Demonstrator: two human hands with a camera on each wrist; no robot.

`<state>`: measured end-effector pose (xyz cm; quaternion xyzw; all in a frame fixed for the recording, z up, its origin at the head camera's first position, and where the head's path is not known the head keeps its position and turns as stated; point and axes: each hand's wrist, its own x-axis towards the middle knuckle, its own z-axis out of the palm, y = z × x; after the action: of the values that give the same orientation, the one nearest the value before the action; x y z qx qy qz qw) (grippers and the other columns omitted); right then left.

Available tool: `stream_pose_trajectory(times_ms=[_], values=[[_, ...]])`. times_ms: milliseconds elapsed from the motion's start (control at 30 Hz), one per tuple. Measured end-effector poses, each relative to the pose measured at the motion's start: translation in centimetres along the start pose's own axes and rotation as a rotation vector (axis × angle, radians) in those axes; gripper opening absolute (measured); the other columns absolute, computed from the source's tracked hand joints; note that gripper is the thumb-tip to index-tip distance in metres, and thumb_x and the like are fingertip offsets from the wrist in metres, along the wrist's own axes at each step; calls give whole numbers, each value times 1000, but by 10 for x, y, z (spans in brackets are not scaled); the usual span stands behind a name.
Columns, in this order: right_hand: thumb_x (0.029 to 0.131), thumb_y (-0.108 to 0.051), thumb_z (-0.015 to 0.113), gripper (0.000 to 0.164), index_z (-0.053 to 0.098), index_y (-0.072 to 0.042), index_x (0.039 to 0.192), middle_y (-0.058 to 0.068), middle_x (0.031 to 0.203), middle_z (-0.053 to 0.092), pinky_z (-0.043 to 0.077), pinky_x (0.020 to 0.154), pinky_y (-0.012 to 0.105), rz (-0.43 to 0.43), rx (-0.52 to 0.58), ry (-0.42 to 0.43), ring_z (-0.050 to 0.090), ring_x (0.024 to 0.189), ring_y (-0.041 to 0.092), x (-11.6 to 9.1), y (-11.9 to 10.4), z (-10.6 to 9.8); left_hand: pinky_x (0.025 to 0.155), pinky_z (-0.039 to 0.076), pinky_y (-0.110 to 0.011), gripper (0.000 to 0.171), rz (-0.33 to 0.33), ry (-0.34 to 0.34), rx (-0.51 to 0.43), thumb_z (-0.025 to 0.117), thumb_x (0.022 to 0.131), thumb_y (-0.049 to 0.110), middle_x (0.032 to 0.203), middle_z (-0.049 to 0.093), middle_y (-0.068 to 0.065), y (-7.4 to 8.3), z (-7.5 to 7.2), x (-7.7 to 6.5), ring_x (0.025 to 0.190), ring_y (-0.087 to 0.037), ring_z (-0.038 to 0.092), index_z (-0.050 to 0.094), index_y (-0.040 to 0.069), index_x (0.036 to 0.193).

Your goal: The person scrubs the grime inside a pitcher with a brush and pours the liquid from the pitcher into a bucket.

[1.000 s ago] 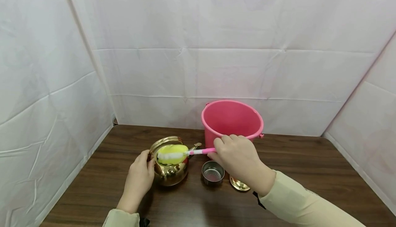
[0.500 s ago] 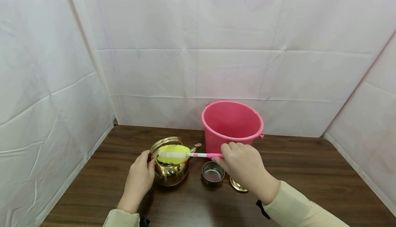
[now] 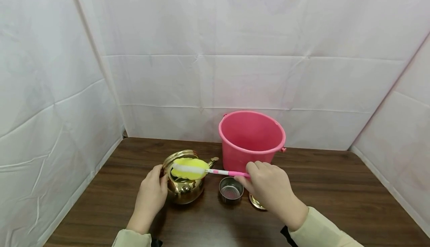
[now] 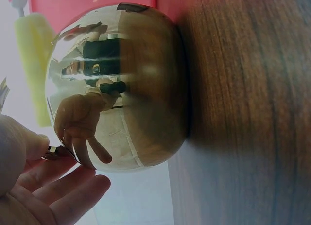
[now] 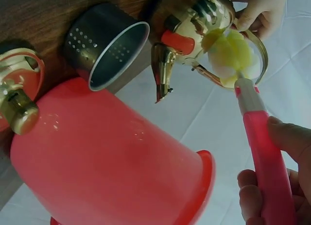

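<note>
Hands [image 3: 152, 191] [image 3: 272, 183] gripping kettle [image 3: 185, 195] (left) and brush [image 3: 201, 170] (right), kettle mouth [image 3: 177, 178] mostly covered, lid [image 3: 255, 203] partly hidden

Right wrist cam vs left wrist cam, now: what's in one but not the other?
Right wrist only: the perforated metal cup, the gold lid with its knob, the spout, and the right hand itself.

Left wrist only: a large hand reflection on the side of the kettle.

Both: the kettle, left hand, yellow brush head, pink bucket and wooden table.
</note>
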<state>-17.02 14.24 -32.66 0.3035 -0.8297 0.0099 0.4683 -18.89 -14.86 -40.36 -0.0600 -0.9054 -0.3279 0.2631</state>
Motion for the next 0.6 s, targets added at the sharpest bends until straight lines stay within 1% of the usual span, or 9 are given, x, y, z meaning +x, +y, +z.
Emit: stream_pose_trajectory(times_ms=[167,267,333,400,533,600], values=[[99,-52,32,54,41,-15,61,-6,52,32,15,41,16,13,21,-1,26,45,7,-5,1,0,75,53,-52,26,-9,-7,-4,57,91,2,104,63,-27,1,-1,0,93,-42,64,54,-8,115],[97,-51,40,51,42,-15,62,-7,53,32,16,42,15,17,35,2,26,46,6,-9,2,0,75,53,-52,27,-15,-12,-6,57,91,2,104,62,-27,1,-1,0,94,-42,64,54,-8,115],[97,-51,43,50,43,-15,62,-8,53,33,17,42,15,23,40,7,26,46,6,-11,2,0,75,53,-52,27,-20,-15,-6,57,91,3,105,62,-27,1,-1,0,94,-42,64,54,-8,115],[97,-52,42,50,43,-15,62,-8,53,33,18,41,15,31,38,14,27,46,5,-12,1,0,75,53,-52,27,-25,-17,-7,57,91,3,104,62,-27,1,-1,0,94,-42,64,54,-7,115],[98,-53,35,53,46,-15,63,-8,53,35,19,40,16,48,35,23,27,46,5,-15,0,0,75,53,-51,26,-30,-20,-9,57,91,3,104,62,-26,0,-1,0,94,-42,64,54,-7,116],[98,-53,36,52,47,-15,64,-8,53,35,19,40,16,56,39,21,27,46,5,-16,0,-1,75,53,-51,26,-27,-19,-12,57,92,3,105,62,-26,0,-2,0,94,-42,64,54,-8,116]])
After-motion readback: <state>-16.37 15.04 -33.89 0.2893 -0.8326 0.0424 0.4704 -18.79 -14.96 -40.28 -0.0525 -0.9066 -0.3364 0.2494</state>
